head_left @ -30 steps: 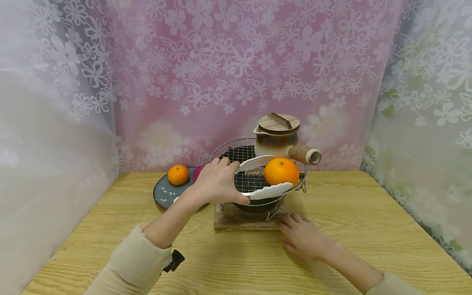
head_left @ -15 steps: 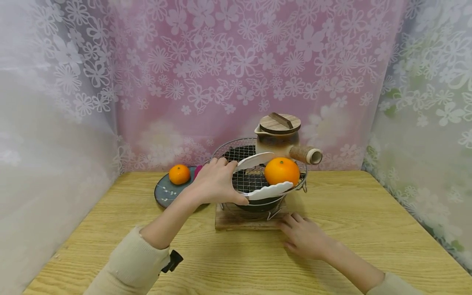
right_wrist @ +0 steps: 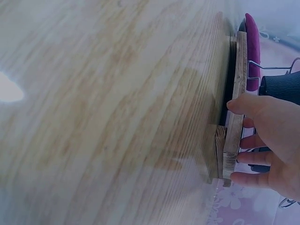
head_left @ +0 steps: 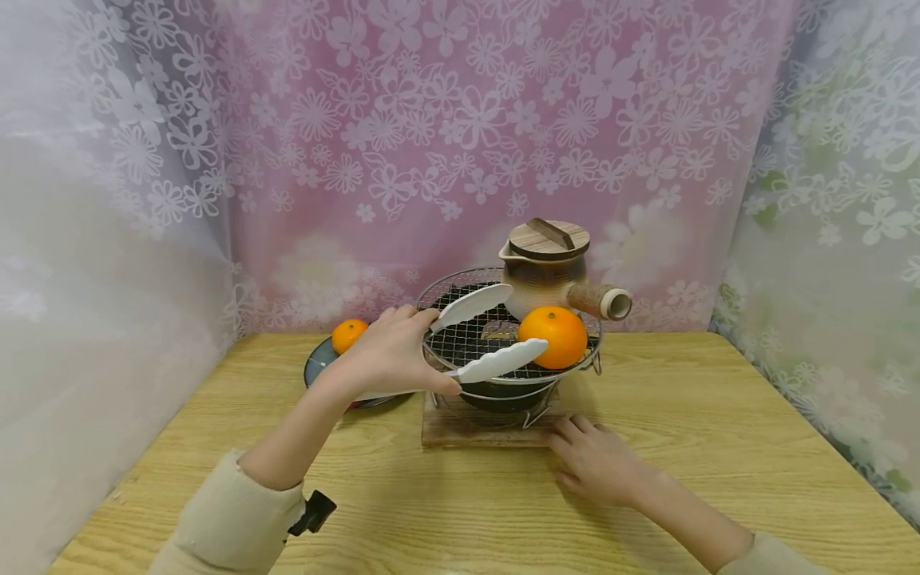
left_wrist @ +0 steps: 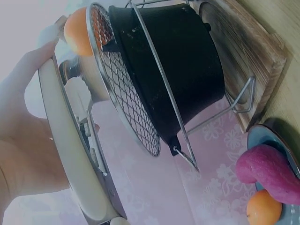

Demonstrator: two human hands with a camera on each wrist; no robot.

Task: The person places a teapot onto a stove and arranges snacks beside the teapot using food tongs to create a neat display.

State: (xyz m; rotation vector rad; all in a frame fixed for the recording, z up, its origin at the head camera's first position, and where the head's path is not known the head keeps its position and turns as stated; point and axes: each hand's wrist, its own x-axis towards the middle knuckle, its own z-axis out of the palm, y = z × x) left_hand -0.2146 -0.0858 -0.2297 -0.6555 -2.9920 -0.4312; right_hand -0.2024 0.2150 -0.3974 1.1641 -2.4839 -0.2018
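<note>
My left hand (head_left: 391, 351) holds white-tipped tongs (head_left: 503, 359), their arms spread apart over the wire grill rack (head_left: 467, 331). A large orange (head_left: 553, 337) rests on the rack's right side; the lower tong tip overlaps its left edge in the head view, and I cannot tell if they touch. Behind it stands a clay teapot (head_left: 535, 287) with a wooden lid and wrapped side handle. My right hand (head_left: 596, 463) rests with its fingers at the front right corner of the wooden base (head_left: 460, 435) under the black stove pot (left_wrist: 168, 61).
A dark plate (head_left: 316, 367) left of the stove bears a small orange (head_left: 348, 335) and a purple sweet potato (left_wrist: 267, 171). The plate is partly hidden by my left arm. Floral curtains (head_left: 460, 144) stand behind and beside the wooden table (head_left: 719, 423).
My left hand has drawn the tongs back to the left, so their tips no longer flank the large orange. The orange stays on the rack. My right hand has not visibly moved.
</note>
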